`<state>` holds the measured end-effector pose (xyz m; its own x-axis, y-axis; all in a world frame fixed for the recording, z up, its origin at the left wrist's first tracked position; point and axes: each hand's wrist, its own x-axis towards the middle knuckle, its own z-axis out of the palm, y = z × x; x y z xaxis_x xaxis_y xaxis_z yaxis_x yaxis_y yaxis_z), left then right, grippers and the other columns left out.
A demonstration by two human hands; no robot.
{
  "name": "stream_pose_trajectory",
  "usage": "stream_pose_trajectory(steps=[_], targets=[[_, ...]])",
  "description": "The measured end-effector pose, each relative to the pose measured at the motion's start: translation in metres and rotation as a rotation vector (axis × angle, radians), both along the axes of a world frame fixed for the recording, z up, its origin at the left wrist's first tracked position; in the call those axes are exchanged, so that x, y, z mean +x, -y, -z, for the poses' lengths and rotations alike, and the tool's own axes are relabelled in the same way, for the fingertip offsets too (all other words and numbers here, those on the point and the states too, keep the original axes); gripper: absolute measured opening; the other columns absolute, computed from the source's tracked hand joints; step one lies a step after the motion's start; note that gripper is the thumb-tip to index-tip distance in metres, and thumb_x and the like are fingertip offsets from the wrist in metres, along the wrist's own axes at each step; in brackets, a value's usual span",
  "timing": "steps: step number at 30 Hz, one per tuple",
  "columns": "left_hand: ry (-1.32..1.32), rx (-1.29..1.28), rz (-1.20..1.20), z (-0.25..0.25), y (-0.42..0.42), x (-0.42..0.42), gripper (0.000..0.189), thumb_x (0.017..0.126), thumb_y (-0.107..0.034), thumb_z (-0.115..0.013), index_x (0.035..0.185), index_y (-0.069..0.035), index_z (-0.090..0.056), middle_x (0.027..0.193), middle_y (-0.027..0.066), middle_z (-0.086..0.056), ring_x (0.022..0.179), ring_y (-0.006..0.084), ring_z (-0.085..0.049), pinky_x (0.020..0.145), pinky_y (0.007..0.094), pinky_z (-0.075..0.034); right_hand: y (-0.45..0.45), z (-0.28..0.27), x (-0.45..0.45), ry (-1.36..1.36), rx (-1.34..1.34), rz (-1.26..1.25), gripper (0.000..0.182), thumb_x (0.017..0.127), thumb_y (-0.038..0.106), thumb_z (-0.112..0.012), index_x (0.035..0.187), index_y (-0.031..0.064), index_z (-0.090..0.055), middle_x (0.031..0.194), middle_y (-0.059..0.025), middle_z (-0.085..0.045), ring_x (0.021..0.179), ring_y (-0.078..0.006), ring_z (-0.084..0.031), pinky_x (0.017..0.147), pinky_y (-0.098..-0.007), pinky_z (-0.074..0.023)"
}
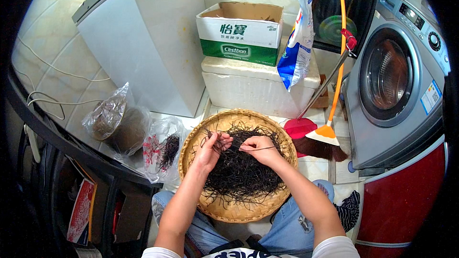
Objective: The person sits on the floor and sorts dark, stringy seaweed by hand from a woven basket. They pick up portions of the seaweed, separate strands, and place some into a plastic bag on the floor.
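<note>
A round woven bamboo tray (247, 215) lies before me between my knees, holding a tangled heap of thin, dark, dried strands (244, 172). Above the heap's far left part, my left hand (211, 148) has its palm partly turned up and holds a few strands between thumb and fingers. Just to its right, my right hand (261, 149) pinches a dark strand between thumb and fingertips; one end sticks out to the right over the back of the hand. What kind of plant the strands are, I cannot tell.
Left of the tray lies a clear plastic bag (152, 163) with more dark strands, beside a wrapped brown bundle (125, 129). A foam box (247, 86) carrying a carton (240, 36) stands behind. To the right are a broom (322, 134), a red dustpan (299, 129) and a washing machine (358, 143).
</note>
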<state>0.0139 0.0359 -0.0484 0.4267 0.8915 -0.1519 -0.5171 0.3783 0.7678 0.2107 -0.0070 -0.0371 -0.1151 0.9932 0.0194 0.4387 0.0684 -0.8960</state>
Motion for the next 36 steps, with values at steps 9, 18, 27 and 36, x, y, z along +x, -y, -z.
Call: stream_pose_trajectory(steps=[9,18,27,36], targets=[[0.063,-0.012,0.045,0.003,0.006,0.005,0.017,0.090,-0.018,-0.054,0.100,-0.005,-0.049,0.081,0.0040,-0.055,0.085,0.0209,-0.058,0.082,0.0349,-0.046,0.002,-0.011,-0.006,-0.039,0.038,0.106,0.016,0.076,0.018,-0.069,0.081,0.0030,-0.065,0.065,-0.0062,-0.061,0.059,-0.0109,-0.055,0.057,-0.0274,-0.0454],[-0.009,0.011,0.111,-0.004,0.011,0.009,0.029,0.085,-0.019,-0.060,0.108,-0.006,-0.047,0.081,0.0013,-0.053,0.085,0.0179,-0.054,0.084,0.0344,-0.043,0.003,-0.008,-0.010,-0.111,0.059,0.090,0.014,0.075,0.016,-0.068,0.080,0.0027,-0.065,0.065,-0.0068,-0.061,0.059,-0.0110,-0.055,0.057,-0.0271,-0.0451],[0.243,0.012,0.147,-0.009,0.010,0.007,0.030,0.088,-0.028,-0.052,0.108,-0.005,-0.049,0.076,0.0011,-0.050,0.080,0.0187,-0.053,0.087,0.0402,-0.042,0.006,-0.003,-0.004,0.190,0.069,-0.010,0.016,0.074,0.021,-0.069,0.082,0.0080,-0.066,0.073,-0.0108,-0.064,0.066,-0.0264,-0.062,0.061,-0.0358,-0.0480],[0.070,-0.101,-0.014,-0.007,0.009,0.007,0.031,0.095,-0.036,-0.045,0.093,-0.007,-0.054,0.060,-0.0043,-0.035,0.059,0.0112,-0.041,0.072,0.0309,-0.043,0.009,-0.002,-0.007,0.381,0.160,-0.102,0.014,0.075,0.023,-0.066,0.080,0.0100,-0.065,0.074,-0.0088,-0.065,0.073,-0.0270,-0.063,0.065,-0.0391,-0.0490]])
